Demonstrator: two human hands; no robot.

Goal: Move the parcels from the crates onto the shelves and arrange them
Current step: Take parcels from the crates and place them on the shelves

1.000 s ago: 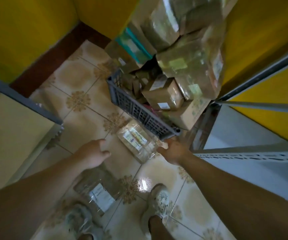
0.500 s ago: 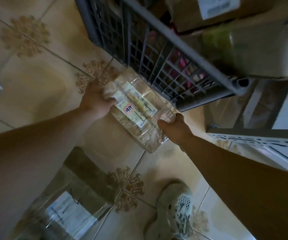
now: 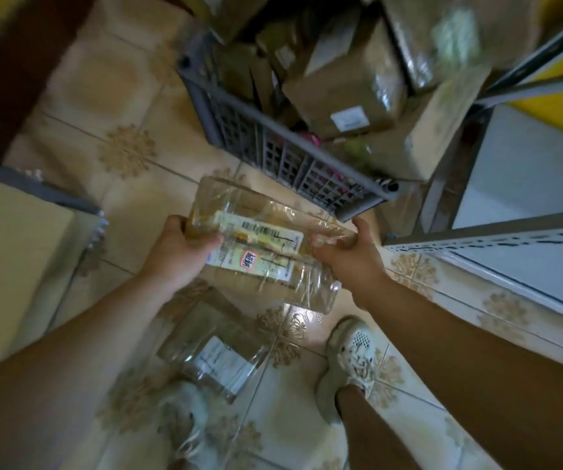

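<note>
Lifted off the tiles and clear of the crate's side since half a second ago, one tape-wrapped parcel point(image 3: 259, 245) hangs between two hands. The left hand point(image 3: 178, 256) grips its left end, and the right hand point(image 3: 347, 262) curls round its right end. Beyond stands one grey crate point(image 3: 273, 154) of cardboard boxes, too blurred to count. One second parcel point(image 3: 215, 354) lies on the floor point(image 3: 120, 113) by two pale shoes point(image 3: 351, 361). One white shelf point(image 3: 510, 239) stands to the right.
</note>
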